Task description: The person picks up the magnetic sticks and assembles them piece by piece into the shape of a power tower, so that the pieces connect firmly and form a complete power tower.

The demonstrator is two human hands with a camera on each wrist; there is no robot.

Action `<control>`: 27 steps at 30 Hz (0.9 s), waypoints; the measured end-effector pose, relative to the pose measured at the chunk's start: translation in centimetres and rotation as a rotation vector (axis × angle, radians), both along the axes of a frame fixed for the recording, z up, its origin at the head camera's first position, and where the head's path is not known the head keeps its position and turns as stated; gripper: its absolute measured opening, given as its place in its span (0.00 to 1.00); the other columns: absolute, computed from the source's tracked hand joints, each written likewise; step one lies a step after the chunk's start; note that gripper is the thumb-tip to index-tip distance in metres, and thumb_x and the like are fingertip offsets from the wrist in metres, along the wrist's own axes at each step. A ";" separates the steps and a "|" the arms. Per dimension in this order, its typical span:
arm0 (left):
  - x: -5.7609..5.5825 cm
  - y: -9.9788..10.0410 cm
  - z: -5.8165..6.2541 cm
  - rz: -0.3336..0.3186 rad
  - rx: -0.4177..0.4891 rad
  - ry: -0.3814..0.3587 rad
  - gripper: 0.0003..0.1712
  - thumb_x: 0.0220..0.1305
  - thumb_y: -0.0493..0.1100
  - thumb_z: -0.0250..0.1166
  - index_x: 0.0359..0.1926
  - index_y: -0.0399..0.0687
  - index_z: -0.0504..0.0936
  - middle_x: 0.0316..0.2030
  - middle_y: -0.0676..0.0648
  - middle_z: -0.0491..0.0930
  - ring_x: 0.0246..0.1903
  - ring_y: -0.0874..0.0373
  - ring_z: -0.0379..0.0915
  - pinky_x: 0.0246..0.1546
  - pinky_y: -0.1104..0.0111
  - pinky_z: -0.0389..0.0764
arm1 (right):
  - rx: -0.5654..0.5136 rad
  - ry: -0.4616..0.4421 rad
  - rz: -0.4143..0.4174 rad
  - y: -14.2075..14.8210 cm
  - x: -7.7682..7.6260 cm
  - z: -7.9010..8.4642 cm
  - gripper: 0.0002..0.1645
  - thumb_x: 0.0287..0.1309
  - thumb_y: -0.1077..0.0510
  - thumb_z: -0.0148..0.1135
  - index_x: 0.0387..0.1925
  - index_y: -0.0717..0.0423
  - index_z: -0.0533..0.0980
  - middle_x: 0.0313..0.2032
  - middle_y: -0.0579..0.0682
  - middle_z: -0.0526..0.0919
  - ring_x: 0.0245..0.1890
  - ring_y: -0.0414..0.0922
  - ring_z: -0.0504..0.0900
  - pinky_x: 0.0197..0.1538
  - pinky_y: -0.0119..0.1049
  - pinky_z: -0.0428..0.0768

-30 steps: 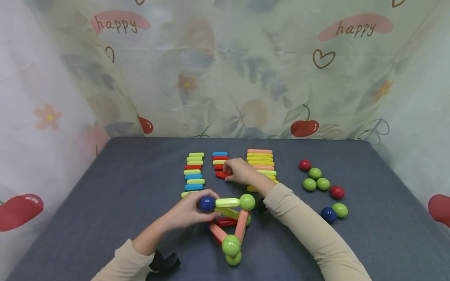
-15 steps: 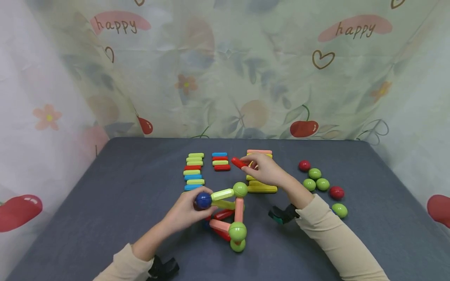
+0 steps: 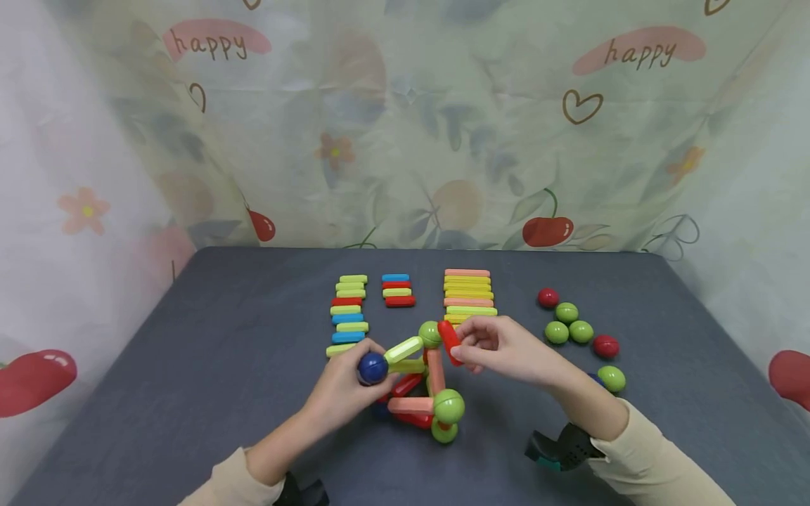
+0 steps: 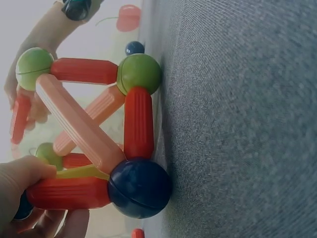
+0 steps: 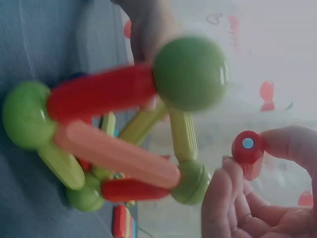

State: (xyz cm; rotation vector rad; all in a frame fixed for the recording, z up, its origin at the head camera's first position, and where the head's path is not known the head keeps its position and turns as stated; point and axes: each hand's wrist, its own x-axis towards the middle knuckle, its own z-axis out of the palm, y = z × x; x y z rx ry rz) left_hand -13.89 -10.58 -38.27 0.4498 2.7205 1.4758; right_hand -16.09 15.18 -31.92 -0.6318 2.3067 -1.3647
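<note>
A frame of magnetic sticks and balls stands on the dark table, with green balls (image 3: 448, 407) and dark blue balls (image 4: 140, 188) at its corners. My left hand (image 3: 344, 379) grips its left side by the upper dark blue ball (image 3: 373, 369); in the left wrist view, thumb and fingers close round a red upright stick (image 4: 69, 193). Between thumb and fingertips, my right hand (image 3: 509, 351) pinches a loose red magnetic stick (image 3: 449, 343), tilted, right beside the frame's upper far green ball (image 3: 429, 334). A silvery magnet shows at this stick's end in the right wrist view.
Behind the frame lie a left column of short sticks (image 3: 349, 319), a smaller middle group (image 3: 398, 293) and a right column of longer sticks (image 3: 467, 295). Loose green balls (image 3: 581, 332), red balls (image 3: 606, 346) and a partly hidden blue one lie at right.
My right hand has lifted the red stick from the middle group and brought it toward me, beside the frame. My left hand has turned the frame, its near green corner swinging right.
</note>
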 end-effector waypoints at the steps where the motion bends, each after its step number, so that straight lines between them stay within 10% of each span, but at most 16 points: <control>1: 0.0 0.0 0.0 0.002 -0.004 -0.004 0.14 0.51 0.41 0.71 0.37 0.48 0.76 0.35 0.47 0.82 0.33 0.61 0.75 0.34 0.74 0.79 | 0.003 -0.014 0.008 0.0 0.2 -0.1 0.16 0.59 0.56 0.60 0.41 0.65 0.73 0.30 0.53 0.79 0.26 0.40 0.77 0.34 0.35 0.80; 27: -0.1 0.1 0.2 -0.069 -0.071 -0.007 0.15 0.52 0.41 0.70 0.38 0.49 0.73 0.40 0.46 0.81 0.38 0.57 0.77 0.39 0.64 0.83 | -0.001 -0.142 0.057 -0.3 0.5 -1.9 0.25 0.59 0.50 0.60 0.48 0.67 0.72 0.29 0.50 0.83 0.28 0.39 0.79 0.38 0.35 0.81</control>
